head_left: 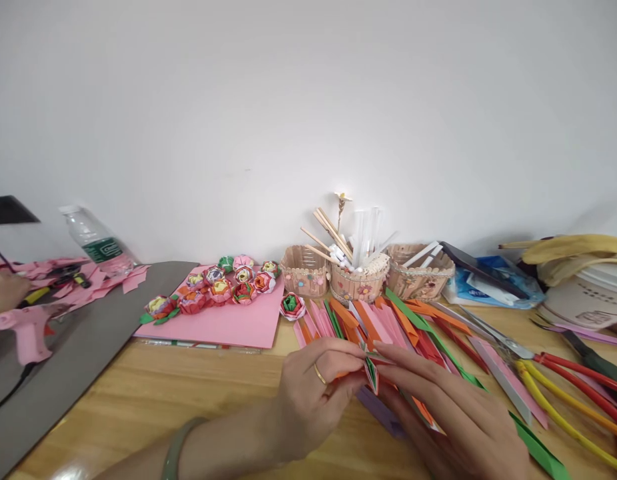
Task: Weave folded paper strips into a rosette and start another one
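Note:
A small folded paper piece [371,373], green inside with pink and white edges, is held between my two hands above the wooden table. My left hand [316,393], with a ring and a bracelet, pinches its left side with thumb and fingers. My right hand [446,400] closes on the other side, its fingers stretched toward the piece and partly covering it. Folded paper strips [333,320] in pink, orange, red and green lie behind and beneath my hands. Several folded paper flowers [221,291] rest on pink sheets [253,328] to the left.
Three decorated baskets [358,287] stand along the wall, some holding sticks. Scissors [523,348] and yellow-handled tools lie right. At left are a bottle [101,245], a pink glue gun [31,333], a grey board [93,360] and another person's hand.

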The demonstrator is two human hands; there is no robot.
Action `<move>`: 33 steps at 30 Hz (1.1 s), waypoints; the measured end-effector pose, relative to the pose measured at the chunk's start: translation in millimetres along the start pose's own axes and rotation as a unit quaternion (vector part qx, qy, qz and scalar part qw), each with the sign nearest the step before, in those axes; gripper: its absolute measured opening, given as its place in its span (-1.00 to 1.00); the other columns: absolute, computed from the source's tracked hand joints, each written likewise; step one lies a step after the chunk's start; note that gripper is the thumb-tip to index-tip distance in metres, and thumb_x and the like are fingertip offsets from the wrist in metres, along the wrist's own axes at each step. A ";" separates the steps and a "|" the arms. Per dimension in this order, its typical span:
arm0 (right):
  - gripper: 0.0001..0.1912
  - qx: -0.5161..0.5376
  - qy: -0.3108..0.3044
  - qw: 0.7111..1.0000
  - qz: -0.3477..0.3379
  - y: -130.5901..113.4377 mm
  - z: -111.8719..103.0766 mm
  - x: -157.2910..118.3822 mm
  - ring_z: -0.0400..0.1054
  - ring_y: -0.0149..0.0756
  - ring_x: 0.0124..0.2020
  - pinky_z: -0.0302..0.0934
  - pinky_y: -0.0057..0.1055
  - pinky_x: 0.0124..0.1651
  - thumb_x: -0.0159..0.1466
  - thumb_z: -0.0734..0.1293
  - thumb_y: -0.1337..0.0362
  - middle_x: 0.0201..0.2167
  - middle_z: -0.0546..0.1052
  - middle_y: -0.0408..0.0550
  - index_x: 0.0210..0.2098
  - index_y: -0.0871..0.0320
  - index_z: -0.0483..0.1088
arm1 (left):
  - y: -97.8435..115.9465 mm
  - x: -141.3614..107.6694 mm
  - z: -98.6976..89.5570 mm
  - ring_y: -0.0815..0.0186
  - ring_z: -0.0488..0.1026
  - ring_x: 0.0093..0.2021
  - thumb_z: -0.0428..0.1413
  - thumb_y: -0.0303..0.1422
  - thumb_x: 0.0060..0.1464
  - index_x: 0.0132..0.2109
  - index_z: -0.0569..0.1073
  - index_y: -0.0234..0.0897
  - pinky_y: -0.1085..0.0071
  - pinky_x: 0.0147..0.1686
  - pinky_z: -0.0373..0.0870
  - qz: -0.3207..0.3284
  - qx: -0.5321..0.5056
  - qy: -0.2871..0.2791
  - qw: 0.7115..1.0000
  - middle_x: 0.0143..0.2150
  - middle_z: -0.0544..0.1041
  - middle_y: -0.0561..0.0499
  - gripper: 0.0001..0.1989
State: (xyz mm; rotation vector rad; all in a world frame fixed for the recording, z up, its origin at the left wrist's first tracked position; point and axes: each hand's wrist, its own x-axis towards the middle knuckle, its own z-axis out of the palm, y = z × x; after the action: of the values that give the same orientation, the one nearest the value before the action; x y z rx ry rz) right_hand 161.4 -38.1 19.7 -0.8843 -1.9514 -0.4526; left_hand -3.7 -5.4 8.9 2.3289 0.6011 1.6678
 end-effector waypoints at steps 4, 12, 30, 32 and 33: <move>-0.86 0.002 0.000 1.000 0.001 0.6 0.3 -1.0 0.50 -0.39 -0.43 0.38 -0.57 -0.38 0.23 0.23 0.39 -0.40 0.60 0.05 -0.39 0.19 0.42 | 0.2 -1.6 -0.8 0.36 0.50 -0.34 0.05 -0.55 0.04 -0.29 0.40 -0.34 0.51 -0.34 0.46 -0.001 -0.006 -0.009 1.000 -0.37 0.53 -0.11 -0.92; -0.86 0.014 -0.010 1.000 -0.014 -0.1 -0.2 2.6 0.50 -0.39 -0.43 0.38 -0.59 -0.41 0.24 0.21 0.39 -0.42 0.60 0.02 -0.37 0.18 0.41 | -3.4 -6.3 1.4 0.32 0.48 -0.27 0.03 -0.60 0.02 -0.18 0.35 -0.30 0.41 -0.26 0.48 0.011 -0.014 -0.008 1.000 -0.34 0.50 -0.09 -0.79; -0.87 0.062 -0.068 0.996 -0.017 5.8 -7.0 -3.1 0.46 -0.41 -0.45 0.33 -0.57 -0.44 0.22 0.20 0.43 -0.42 0.54 -0.07 -0.31 0.13 0.34 | -7.2 -1.0 -5.4 0.35 0.48 -0.34 0.01 -0.63 -0.03 -0.29 0.35 -0.26 0.49 -0.37 0.46 0.074 0.039 -0.056 0.995 -0.39 0.45 -0.02 -0.80; -0.87 0.070 -0.098 0.993 -0.021 7.7 -8.0 -5.1 0.44 -0.42 -0.46 0.31 -0.57 -0.44 0.24 0.19 0.42 -0.43 0.52 -0.09 -0.28 0.12 0.32 | -8.7 -0.6 -6.2 0.36 0.48 -0.35 0.00 -0.62 -0.03 -0.30 0.34 -0.24 0.51 -0.39 0.45 0.084 0.039 -0.063 0.994 -0.41 0.44 0.00 -0.81; -0.87 0.074 -0.112 0.991 -0.022 8.7 -8.0 -6.3 0.44 -0.42 -0.45 0.31 -0.57 -0.43 0.24 0.19 0.42 -0.43 0.51 -0.09 -0.27 0.11 0.31 | -9.4 -0.6 -6.5 0.36 0.48 -0.35 -0.01 -0.62 -0.02 -0.30 0.33 -0.24 0.51 -0.39 0.44 0.086 0.036 -0.068 0.993 -0.41 0.44 0.00 -0.81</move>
State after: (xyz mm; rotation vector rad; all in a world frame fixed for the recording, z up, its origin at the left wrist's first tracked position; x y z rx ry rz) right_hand 174.6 -39.7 18.1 -0.8256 -2.1816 -0.2368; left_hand -11.8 2.4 6.8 2.5866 0.4531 1.5616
